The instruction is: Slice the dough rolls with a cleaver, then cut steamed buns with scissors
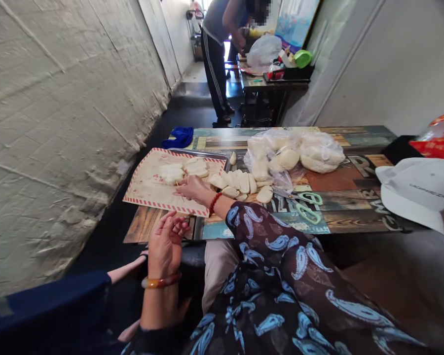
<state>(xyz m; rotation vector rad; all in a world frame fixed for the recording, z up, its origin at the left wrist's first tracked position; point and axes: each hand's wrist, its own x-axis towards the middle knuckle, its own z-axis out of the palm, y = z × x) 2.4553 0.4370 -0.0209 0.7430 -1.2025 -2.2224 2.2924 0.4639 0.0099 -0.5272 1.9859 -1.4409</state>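
Note:
My right hand (194, 190) reaches over the red-and-white edged paper sheet (151, 190), its fingers closed on a thin wooden skewer (178, 190). Just beyond the fingertips, pale flat slices (171, 173) lie side by side in a row; a second group of slices (197, 167) rests beside them. My left hand (166, 241) is held palm up in front of the table edge, fingers loosely curled and apart, with nothing in it. Loose pale slices (240, 181) overlap on the table to the right of my right wrist.
Scissors with mint-green handles (306, 207) lie right of the slices. Behind are plastic bags of pale rounds (321, 152), a metal tray (227, 160) and a blue cloth (178, 137). A white cap (418, 190) sits right. Another person's arm (128, 268) is close left; someone bends over a farther table.

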